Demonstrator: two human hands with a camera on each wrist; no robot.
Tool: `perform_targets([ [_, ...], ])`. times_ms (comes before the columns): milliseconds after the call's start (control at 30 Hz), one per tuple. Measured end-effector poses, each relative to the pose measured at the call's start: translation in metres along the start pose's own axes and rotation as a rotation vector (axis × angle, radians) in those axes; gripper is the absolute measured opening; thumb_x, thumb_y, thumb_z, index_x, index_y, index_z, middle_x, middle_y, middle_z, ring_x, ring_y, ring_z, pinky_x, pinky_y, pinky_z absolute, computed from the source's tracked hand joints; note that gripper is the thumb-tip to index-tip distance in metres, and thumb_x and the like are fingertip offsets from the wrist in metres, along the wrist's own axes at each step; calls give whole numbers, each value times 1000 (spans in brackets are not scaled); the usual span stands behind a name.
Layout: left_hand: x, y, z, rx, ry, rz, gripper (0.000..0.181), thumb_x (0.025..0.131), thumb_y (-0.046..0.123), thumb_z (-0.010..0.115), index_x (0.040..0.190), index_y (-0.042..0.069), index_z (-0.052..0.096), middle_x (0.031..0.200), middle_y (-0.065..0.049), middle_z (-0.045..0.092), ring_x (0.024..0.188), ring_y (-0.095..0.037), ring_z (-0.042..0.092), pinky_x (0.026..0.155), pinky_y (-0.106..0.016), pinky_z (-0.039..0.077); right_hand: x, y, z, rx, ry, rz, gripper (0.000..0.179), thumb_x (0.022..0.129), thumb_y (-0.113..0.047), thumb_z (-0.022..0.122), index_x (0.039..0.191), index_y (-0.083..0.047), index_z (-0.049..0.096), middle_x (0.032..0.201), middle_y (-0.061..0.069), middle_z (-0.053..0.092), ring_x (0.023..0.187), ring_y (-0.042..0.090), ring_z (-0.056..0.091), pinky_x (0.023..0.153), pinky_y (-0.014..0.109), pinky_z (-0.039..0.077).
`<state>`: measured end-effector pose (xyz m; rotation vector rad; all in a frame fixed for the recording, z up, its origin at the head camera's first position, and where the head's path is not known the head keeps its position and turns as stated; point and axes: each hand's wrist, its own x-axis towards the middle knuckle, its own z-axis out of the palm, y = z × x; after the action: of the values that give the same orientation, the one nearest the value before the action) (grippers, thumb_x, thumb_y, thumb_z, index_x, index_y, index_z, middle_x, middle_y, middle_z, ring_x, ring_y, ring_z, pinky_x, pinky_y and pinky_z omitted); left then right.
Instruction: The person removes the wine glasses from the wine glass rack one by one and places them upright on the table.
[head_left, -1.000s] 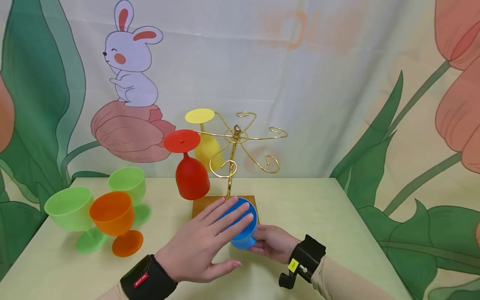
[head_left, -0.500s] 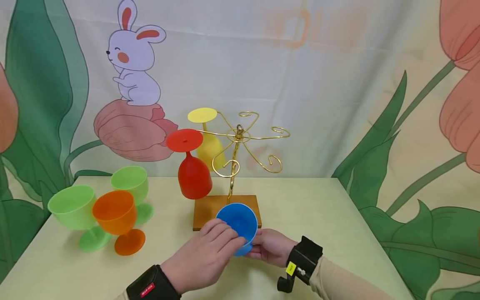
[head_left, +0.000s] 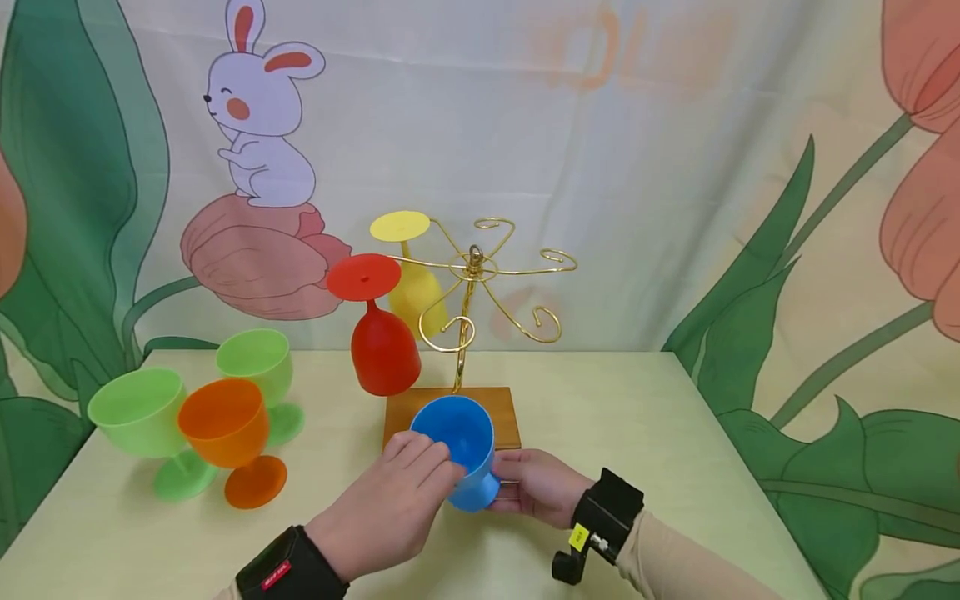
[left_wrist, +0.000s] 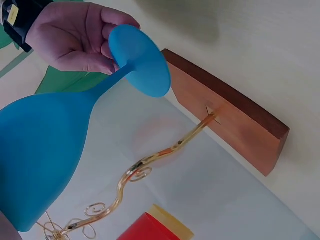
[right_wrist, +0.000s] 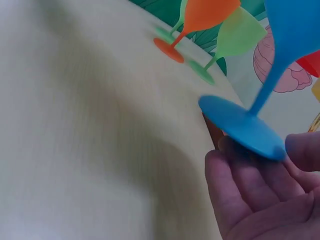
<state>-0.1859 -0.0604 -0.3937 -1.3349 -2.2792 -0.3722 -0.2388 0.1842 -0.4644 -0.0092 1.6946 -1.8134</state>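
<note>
A blue plastic goblet (head_left: 459,425) is held bowl up in front of the gold wire rack (head_left: 465,308). My left hand (head_left: 386,512) grips the bowl at its near left side, thumb hidden in the head view. At the foot (right_wrist: 240,125) of the goblet is my right hand (head_left: 543,485), its fingers under the disc and its thumb at the edge, as the right wrist view shows. A red goblet (head_left: 384,350) and a yellow goblet (head_left: 416,300) hang upside down by their feet from the rack's left arms.
On the table's left stand two light green goblets (head_left: 258,362) and an orange goblet (head_left: 222,421), all upright. The rack rises from a wooden base (head_left: 498,412); several curled arms, such as the front right arm (head_left: 551,333), carry nothing. A printed curtain (head_left: 600,192) hangs behind.
My left hand, spread flat over the blue goblet's mouth a second ago, has drawn back and curled onto the bowl. The goblet has shifted slightly left; my right hand stays at its foot.
</note>
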Motion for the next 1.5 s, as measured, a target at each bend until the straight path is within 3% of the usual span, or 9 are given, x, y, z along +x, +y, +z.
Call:
perform_targets([
  [200,-7,-8,-5,7,-61,-78,26,81,15,73,102,12,58,88,0,52,89,-15,44,82,-35,43,-1,-7,-7,-239,220,-78,43,100,-24,49,136,0,49,125,20,63,103,30,63,92,48,53],
  [433,-19,-22,-9,63,-112,-178,27,80,12,74,101,13,58,85,0,51,86,-16,43,79,-35,42,-9,-9,-27,-857,462,-334,56,98,-27,53,148,-13,34,138,13,54,120,24,52,100,49,46],
  [567,-24,-29,-12,106,-119,-214,25,80,12,73,99,12,57,82,0,50,85,-17,43,79,-36,41,-11,-9,-38,-1038,546,-403,64,95,-30,55,152,-18,26,145,10,47,128,22,44,103,50,43],
  [867,-35,-44,-21,151,-131,-282,25,79,10,73,96,11,55,79,0,46,82,-18,43,76,-36,39,-19,-12,-50,-1094,543,-335,71,95,-36,54,154,-19,18,153,6,34,134,20,33,111,50,35],
  [1167,-58,-69,-29,188,-171,-428,19,84,9,68,98,7,57,81,-4,50,81,-22,41,75,-39,37,-26,-14,-56,-1097,543,-313,74,95,-36,54,154,-20,13,156,6,28,136,22,30,112,51,33],
  [1500,-71,-78,-23,191,-156,-436,17,84,9,67,97,6,57,82,-5,51,81,-23,42,74,-40,37,-31,-14,-57,-1094,544,-330,74,95,-33,56,154,-14,15,155,10,29,136,24,31,111,52,34],
])
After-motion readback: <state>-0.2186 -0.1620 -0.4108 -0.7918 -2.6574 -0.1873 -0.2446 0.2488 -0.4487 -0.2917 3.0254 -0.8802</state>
